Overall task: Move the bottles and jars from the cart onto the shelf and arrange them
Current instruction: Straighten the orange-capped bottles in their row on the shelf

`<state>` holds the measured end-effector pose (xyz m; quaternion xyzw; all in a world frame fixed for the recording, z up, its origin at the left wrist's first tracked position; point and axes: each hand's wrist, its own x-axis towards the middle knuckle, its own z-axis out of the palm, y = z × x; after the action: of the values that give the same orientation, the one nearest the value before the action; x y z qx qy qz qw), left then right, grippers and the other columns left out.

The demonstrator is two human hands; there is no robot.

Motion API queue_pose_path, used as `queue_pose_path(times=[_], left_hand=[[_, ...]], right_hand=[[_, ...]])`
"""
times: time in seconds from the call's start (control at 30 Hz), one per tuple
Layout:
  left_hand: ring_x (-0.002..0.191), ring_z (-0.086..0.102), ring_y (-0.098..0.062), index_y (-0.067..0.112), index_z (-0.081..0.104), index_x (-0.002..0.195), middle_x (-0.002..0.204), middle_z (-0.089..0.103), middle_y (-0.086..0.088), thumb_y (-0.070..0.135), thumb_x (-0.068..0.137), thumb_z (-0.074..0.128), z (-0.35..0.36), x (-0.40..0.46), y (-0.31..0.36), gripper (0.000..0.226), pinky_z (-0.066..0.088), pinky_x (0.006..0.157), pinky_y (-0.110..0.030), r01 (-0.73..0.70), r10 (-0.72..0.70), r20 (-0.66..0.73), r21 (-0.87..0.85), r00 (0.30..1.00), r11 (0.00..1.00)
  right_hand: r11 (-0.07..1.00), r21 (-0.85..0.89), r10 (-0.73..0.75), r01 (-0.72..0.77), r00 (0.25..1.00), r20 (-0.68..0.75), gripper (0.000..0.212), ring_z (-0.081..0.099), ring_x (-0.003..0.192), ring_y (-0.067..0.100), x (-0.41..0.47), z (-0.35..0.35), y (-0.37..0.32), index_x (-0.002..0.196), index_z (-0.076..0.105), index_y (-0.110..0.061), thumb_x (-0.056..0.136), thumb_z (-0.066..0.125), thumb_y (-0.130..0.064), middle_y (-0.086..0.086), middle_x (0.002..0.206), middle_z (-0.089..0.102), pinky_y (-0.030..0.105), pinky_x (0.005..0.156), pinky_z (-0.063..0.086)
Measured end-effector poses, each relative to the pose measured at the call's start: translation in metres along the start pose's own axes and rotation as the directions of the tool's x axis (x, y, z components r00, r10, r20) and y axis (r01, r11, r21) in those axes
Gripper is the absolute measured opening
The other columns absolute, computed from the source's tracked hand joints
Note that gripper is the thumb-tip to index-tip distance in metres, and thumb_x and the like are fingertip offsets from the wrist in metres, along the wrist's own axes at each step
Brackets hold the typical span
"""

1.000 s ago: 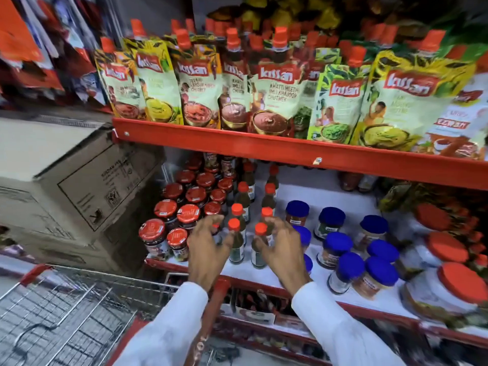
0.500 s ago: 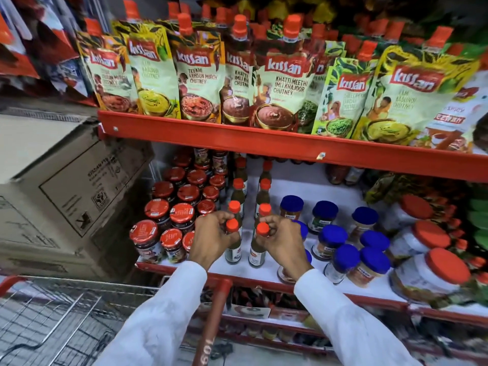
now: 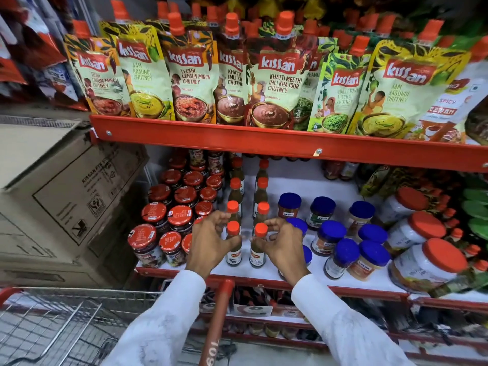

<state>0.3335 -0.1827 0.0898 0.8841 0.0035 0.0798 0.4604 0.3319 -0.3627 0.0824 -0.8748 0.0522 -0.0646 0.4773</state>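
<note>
Two rows of slim dark sauce bottles with orange caps stand on the white shelf (image 3: 303, 186). My left hand (image 3: 211, 241) grips the front bottle of the left row (image 3: 233, 249). My right hand (image 3: 282, 244) grips the front bottle of the right row (image 3: 257, 254). Both bottles stand upright near the shelf's front edge. Red-lidded jars (image 3: 169, 220) are packed to the left of the bottles, and blue-lidded jars (image 3: 343, 249) stand loosely to the right. The wire cart (image 3: 52, 326) is at the lower left, and I see no bottles in its visible part.
A red shelf (image 3: 237, 138) above carries chutney pouches (image 3: 277, 83). Cardboard boxes (image 3: 66, 196) are stacked at the left. Large white tubs with orange lids (image 3: 433, 260) lie at the right. The cart's red handle (image 3: 216, 320) rises between my sleeves.
Both hands came together from spread fingers and closed on the two front bottles. The view moved closer to the shelf.
</note>
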Motion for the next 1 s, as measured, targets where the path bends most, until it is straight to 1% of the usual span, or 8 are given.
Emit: queue_pose_path(times=[0.07,0.13,0.23,0.33,0.5,0.63,0.87,1.0], left_hand=[[0.077,0.067,-0.008,0.021,0.068,0.101,0.087,0.071,0.013,0.031,0.06,0.092,0.007,-0.005,-0.001,0.048,0.058,0.07,-0.028,0.042,-0.043,-0.038,-0.013,0.998,0.999],[0.072,0.069,-0.002,0.019,0.07,0.095,0.081,0.073,0.011,0.024,0.064,0.09,0.012,-0.006,-0.002,0.037,0.06,0.07,-0.028,0.069,-0.07,-0.041,-0.033,0.997,0.997],[0.07,0.067,0.005,0.015,0.074,0.092,0.079,0.077,0.006,0.013,0.067,0.085,0.012,-0.004,-0.001,0.027,0.058,0.07,-0.02,0.071,-0.072,-0.032,-0.022,0.997,0.997],[0.064,0.062,0.014,0.016,0.073,0.088,0.07,0.071,0.013,0.01,0.068,0.083,0.007,-0.005,-0.001,0.023,0.053,0.065,-0.008,0.082,-0.082,-0.014,-0.006,0.997,0.997],[0.071,0.071,-0.004,0.015,0.075,0.09,0.072,0.073,0.008,0.009,0.067,0.081,0.004,-0.006,-0.001,0.024,0.06,0.074,-0.026,0.056,-0.056,-0.008,0.015,0.998,0.998],[0.072,0.072,-0.009,0.017,0.076,0.09,0.078,0.078,0.001,0.01,0.069,0.081,0.004,-0.006,0.0,0.023,0.061,0.075,-0.031,0.033,-0.032,-0.013,0.022,0.999,0.999],[0.074,0.073,-0.009,0.017,0.076,0.09,0.081,0.079,0.001,0.008,0.069,0.08,0.003,-0.008,0.002,0.024,0.062,0.076,-0.033,0.047,-0.047,-0.008,0.004,0.999,0.999],[0.074,0.072,-0.007,0.016,0.076,0.093,0.081,0.079,0.002,0.008,0.068,0.078,0.004,-0.009,0.004,0.026,0.06,0.078,-0.028,0.047,-0.047,-0.001,0.015,0.999,0.999]], right_hand=[[1.0,0.004,0.014,-0.014,1.0,-0.024,0.034,0.066,0.073,0.005,0.0,0.004,0.001,0.098,0.071,-0.018,0.069,0.087,-0.02,-0.005,0.09,0.075,0.023,0.069,0.059],[1.0,-0.004,0.007,-0.007,1.0,-0.03,0.03,0.071,0.073,0.01,0.0,0.005,0.003,0.097,0.073,-0.017,0.07,0.084,-0.015,-0.002,0.09,0.077,0.031,0.073,0.062],[1.0,-0.018,-0.017,0.016,0.999,-0.031,0.028,0.071,0.072,0.008,-0.001,0.005,0.004,0.097,0.074,-0.016,0.071,0.082,-0.009,-0.001,0.089,0.078,0.028,0.072,0.061],[1.0,-0.015,-0.025,0.024,1.0,-0.018,0.025,0.071,0.074,0.007,-0.003,0.005,0.006,0.093,0.075,-0.019,0.071,0.082,-0.009,-0.004,0.085,0.077,0.029,0.073,0.062],[0.998,-0.03,-0.048,0.049,0.999,0.019,0.026,0.069,0.071,0.001,-0.003,0.001,0.004,0.095,0.076,-0.016,0.071,0.08,-0.006,-0.004,0.083,0.077,0.024,0.073,0.061],[0.997,-0.041,-0.057,0.059,0.997,0.045,0.025,0.071,0.072,0.009,0.0,-0.001,0.004,0.093,0.075,-0.018,0.072,0.08,-0.005,-0.003,0.082,0.077,0.033,0.076,0.062],[0.994,-0.064,-0.083,0.087,0.995,0.062,0.024,0.071,0.075,0.009,0.0,-0.004,0.005,0.092,0.075,-0.018,0.072,0.081,-0.007,-0.004,0.083,0.077,0.034,0.077,0.062],[0.995,-0.065,-0.073,0.078,0.994,0.077,0.027,0.072,0.076,0.008,0.0,-0.005,0.006,0.094,0.076,-0.018,0.071,0.08,-0.006,-0.004,0.084,0.077,0.034,0.078,0.062]])
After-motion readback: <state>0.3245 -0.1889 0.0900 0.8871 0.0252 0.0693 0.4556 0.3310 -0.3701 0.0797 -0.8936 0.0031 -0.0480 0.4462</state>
